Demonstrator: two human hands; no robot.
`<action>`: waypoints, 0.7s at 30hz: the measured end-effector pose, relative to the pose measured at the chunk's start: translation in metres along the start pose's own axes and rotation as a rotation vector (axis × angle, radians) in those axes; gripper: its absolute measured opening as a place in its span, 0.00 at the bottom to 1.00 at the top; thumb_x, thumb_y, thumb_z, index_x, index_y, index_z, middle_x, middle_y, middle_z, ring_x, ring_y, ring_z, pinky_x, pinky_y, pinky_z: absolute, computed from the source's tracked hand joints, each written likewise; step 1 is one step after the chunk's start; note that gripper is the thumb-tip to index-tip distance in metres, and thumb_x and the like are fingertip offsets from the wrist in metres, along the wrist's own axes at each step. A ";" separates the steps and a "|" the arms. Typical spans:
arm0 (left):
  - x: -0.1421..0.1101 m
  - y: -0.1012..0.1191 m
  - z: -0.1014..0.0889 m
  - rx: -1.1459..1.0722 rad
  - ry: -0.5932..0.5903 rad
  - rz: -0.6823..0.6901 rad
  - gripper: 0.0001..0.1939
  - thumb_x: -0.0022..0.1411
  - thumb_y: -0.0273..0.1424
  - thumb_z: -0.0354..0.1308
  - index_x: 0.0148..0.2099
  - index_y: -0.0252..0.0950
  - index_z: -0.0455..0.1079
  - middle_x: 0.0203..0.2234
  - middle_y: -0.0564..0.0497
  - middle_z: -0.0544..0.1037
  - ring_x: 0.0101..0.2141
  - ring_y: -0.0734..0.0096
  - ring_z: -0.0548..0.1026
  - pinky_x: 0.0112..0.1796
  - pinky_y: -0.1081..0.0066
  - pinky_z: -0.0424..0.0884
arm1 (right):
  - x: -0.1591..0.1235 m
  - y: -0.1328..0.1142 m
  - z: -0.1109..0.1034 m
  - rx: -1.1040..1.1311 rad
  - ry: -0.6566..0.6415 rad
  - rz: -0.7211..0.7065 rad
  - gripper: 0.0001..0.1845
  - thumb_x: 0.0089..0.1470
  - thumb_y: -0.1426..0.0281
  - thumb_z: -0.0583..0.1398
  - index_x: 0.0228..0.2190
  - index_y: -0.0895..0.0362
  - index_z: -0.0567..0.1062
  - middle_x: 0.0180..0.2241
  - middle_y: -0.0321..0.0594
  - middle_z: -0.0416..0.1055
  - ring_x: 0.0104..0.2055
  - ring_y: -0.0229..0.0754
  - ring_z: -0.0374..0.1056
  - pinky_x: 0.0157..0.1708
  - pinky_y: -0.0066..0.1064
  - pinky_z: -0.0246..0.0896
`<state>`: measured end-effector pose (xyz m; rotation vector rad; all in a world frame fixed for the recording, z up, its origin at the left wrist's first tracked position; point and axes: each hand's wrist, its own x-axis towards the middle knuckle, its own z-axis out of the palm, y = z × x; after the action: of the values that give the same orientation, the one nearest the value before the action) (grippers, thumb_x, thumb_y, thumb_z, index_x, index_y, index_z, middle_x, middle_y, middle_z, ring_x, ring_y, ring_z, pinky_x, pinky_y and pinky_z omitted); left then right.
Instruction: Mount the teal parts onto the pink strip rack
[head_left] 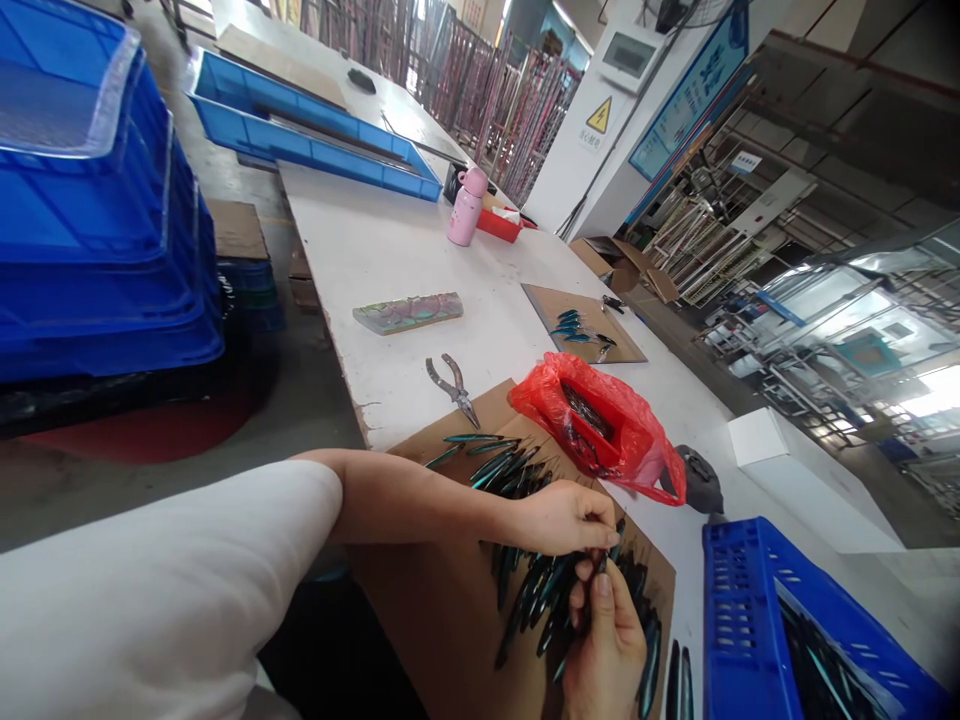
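Observation:
My left hand (566, 518) reaches in from the left, its thumb and fingertips pinched together. Just below it, my right hand (607, 635) is closed, with thumb against fingers. The fingertips of both hands meet around a small dark piece (602, 562), mostly covered, whose kind I cannot make out. Under and around the hands, many slim, glossy dark-teal pieces (544, 590), shaped like fishing lures, lie in rows on a brown cardboard sheet (420, 610). Beyond them is a red plastic bag (652, 435) around a red tray holding thin dark parts.
Pliers (454, 390) lie near the table's left edge, before a patterned block (409, 312). A second board (536, 300) carries bluish pieces. A pink bottle (466, 207) stands farther back. Blue crates stand at right (739, 590) and left (97, 210). A long blue tray (315, 150) lies at the back.

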<state>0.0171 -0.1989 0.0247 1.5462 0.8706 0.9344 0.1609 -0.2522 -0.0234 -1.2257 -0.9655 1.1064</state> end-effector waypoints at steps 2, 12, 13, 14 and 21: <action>0.000 -0.001 0.001 -0.026 -0.010 -0.021 0.09 0.56 0.35 0.52 0.31 0.34 0.65 0.20 0.57 0.70 0.23 0.81 0.67 0.27 0.81 0.61 | 0.000 0.001 0.000 0.001 0.007 0.010 0.19 0.44 0.60 0.63 0.37 0.57 0.73 0.27 0.35 0.70 0.21 0.29 0.57 0.17 0.20 0.50; 0.013 -0.020 0.002 -0.053 -0.042 -0.106 0.11 0.55 0.37 0.51 0.32 0.34 0.67 0.22 0.55 0.71 0.24 0.78 0.69 0.26 0.79 0.64 | 0.006 0.008 -0.003 -0.054 0.072 0.106 0.26 0.40 0.59 0.64 0.41 0.58 0.72 0.34 0.40 0.73 0.26 0.34 0.64 0.21 0.23 0.57; 0.014 -0.019 -0.001 -0.045 -0.031 -0.100 0.13 0.55 0.38 0.51 0.34 0.34 0.67 0.23 0.54 0.72 0.25 0.78 0.70 0.27 0.79 0.65 | 0.007 0.008 -0.004 -0.065 0.077 0.100 0.29 0.40 0.58 0.64 0.44 0.57 0.70 0.38 0.41 0.73 0.31 0.36 0.67 0.25 0.25 0.61; 0.015 -0.018 -0.005 -0.033 -0.002 -0.084 0.15 0.56 0.40 0.50 0.36 0.34 0.68 0.25 0.54 0.72 0.26 0.77 0.70 0.27 0.78 0.65 | 0.007 0.008 -0.006 -0.078 0.080 0.092 0.32 0.40 0.58 0.64 0.47 0.56 0.68 0.41 0.42 0.71 0.35 0.38 0.68 0.30 0.27 0.63; 0.026 -0.021 -0.026 0.069 0.264 -0.037 0.14 0.55 0.31 0.50 0.44 0.33 0.67 0.32 0.52 0.75 0.31 0.76 0.72 0.31 0.78 0.66 | 0.012 0.018 -0.005 -0.561 -0.046 -0.105 0.30 0.47 0.56 0.58 0.51 0.54 0.64 0.53 0.42 0.62 0.57 0.46 0.55 0.56 0.39 0.47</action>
<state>0.0039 -0.1614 0.0102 1.4802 1.1247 1.1074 0.1667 -0.2418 -0.0418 -1.5757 -1.4178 0.8043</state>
